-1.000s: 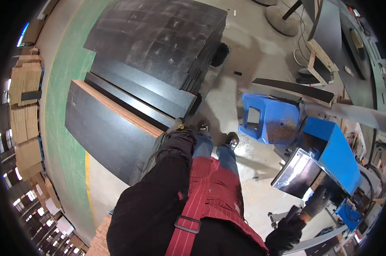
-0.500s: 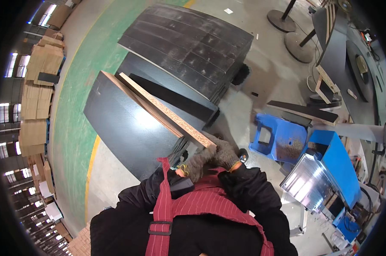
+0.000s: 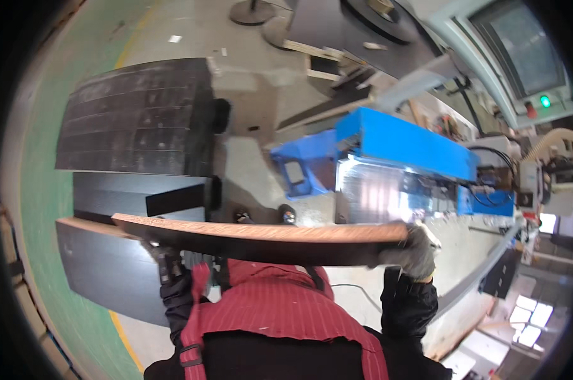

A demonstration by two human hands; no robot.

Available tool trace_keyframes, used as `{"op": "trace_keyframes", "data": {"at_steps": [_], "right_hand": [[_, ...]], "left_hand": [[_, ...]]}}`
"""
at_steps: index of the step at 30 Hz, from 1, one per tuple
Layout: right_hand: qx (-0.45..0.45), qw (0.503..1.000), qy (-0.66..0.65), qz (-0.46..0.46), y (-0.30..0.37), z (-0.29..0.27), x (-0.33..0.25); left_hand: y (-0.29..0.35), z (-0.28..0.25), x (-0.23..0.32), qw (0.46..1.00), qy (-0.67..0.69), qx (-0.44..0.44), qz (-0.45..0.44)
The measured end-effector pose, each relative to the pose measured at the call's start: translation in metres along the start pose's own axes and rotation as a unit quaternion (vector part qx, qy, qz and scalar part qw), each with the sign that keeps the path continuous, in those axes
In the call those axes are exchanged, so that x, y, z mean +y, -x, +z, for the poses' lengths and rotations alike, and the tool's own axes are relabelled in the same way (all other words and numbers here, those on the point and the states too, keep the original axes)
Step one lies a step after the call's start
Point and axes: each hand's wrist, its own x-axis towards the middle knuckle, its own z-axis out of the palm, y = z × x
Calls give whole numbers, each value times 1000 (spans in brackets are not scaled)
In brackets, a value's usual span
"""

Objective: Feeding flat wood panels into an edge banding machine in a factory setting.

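Note:
I hold a long dark board [image 3: 261, 239] with a raw brown wooden edge, level across my chest. My right hand [image 3: 414, 253], in a grey glove, grips its right end. My left hand [image 3: 161, 258], also gloved, holds it from below near the left end, partly hidden by the board. Below and left lies a stack of dark boards [image 3: 103, 266] on the floor. A taller stack of black panels [image 3: 134, 117] stands further off.
A blue machine [image 3: 404, 149] with a shiny metal bed [image 3: 375, 193] stands just ahead to the right. A blue plastic stool [image 3: 299, 171] sits beside it. A control panel with a green light [image 3: 543, 101] is at the upper right. Green floor [image 3: 33, 209] runs along the left.
The board has been lifted off the stack and swung level in front of me. I have turned right toward the blue machine.

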Motion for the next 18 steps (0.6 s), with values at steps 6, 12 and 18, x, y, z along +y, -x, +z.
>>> {"op": "trace_keyframes", "data": {"at_steps": [6, 12, 18], "right_hand": [[469, 814, -261, -222, -6, -101, 129], [340, 916, -201, -63, -55, -25, 107], [438, 889, -127, -49, -89, -18, 97]], "left_hand": [[76, 94, 65, 926, 181, -25, -330], [126, 144, 51, 945, 157, -142, -249], [127, 195, 50, 948, 104, -115, -277]]}}
